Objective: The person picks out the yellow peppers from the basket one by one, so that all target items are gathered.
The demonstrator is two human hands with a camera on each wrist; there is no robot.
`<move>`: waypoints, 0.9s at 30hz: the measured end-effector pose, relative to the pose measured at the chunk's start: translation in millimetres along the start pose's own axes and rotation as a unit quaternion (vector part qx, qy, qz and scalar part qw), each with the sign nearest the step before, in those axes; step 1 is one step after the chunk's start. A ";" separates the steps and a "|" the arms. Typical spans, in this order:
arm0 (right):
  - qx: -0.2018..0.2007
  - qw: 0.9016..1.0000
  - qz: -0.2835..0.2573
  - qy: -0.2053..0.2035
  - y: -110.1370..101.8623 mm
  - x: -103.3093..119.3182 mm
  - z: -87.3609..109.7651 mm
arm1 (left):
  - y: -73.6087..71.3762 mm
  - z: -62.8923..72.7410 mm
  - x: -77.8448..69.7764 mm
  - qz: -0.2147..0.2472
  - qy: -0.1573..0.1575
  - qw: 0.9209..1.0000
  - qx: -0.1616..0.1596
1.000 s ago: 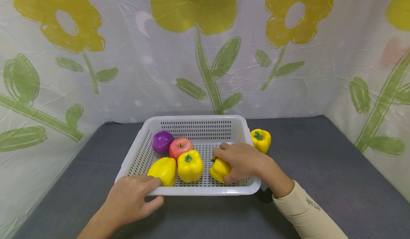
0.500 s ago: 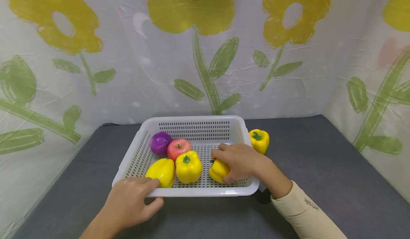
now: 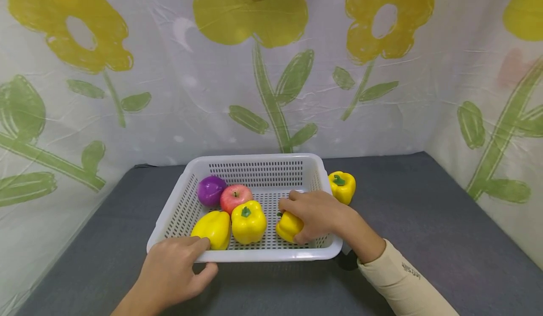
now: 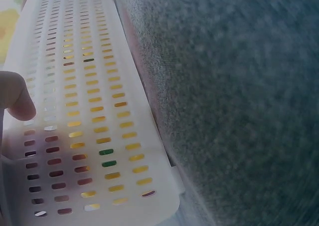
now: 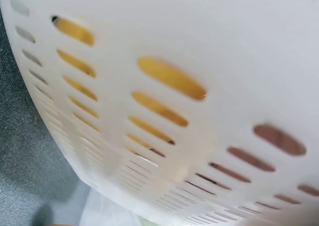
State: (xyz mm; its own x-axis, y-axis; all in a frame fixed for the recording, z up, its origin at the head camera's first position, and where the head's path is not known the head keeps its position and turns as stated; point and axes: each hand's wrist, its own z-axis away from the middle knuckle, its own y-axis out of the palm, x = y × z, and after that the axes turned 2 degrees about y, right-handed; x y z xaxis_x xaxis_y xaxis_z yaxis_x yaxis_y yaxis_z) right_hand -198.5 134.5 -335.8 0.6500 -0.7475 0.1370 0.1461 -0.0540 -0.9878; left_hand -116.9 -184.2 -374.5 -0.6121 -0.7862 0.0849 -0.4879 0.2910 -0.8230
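Note:
A white slotted plastic basket (image 3: 271,256) stands on the dark table. My left hand (image 3: 171,266) grips its front rim near the left corner, fingers over the edge and thumb below. In the left wrist view, the thumb (image 4: 19,99) lies against the slotted basket wall (image 4: 94,99). Inside the basket my right hand (image 3: 316,214) holds a yellow bell pepper (image 3: 289,227) at the right end, fingers curled over it. Its far side is hidden by the hand. The right wrist view shows mostly basket wall (image 5: 114,101), with yellow behind the slots.
Also in the basket are a purple round vegetable or fruit (image 3: 211,190), a red apple (image 3: 235,198), an upright yellow bell pepper (image 3: 249,224) and one lying down (image 3: 213,229). Another yellow bell pepper (image 3: 342,187) stands outside, right of the basket. A flowered cloth (image 3: 203,94) hangs behind.
The whole scene has shifted slightly left and down in the head view. Both hands keep their holds, and the peppers and fruit stay in place within the basket.

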 end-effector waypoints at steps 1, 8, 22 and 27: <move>0.000 1.000 0.000 -0.001 0.0 0.0 0.0 | -0.2 0.1 -0.2 -0.001 -0.002 1.000 0.003; -0.006 1.000 -0.009 -0.004 -1.0 -0.3 0.8 | 0.7 -0.5 0.5 -0.003 0.001 1.000 -0.011; -0.001 0.999 -0.037 0.002 -1.3 0.5 1.6 | 2.2 0.7 1.7 -0.003 0.009 1.000 -0.018; 0.001 0.999 -0.053 0.006 -3.5 0.5 2.2 | 2.8 1.0 2.5 0.000 0.012 1.000 -0.020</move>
State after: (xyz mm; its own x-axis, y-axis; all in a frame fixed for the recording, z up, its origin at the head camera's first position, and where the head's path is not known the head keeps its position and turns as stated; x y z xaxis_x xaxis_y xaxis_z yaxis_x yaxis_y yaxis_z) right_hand -197.1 135.8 -332.1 0.6221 -0.7454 0.2398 0.2151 -0.1318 -0.9677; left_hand -119.2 -185.9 -377.1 -0.6273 -0.7726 0.0981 -0.5116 0.3138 -0.7999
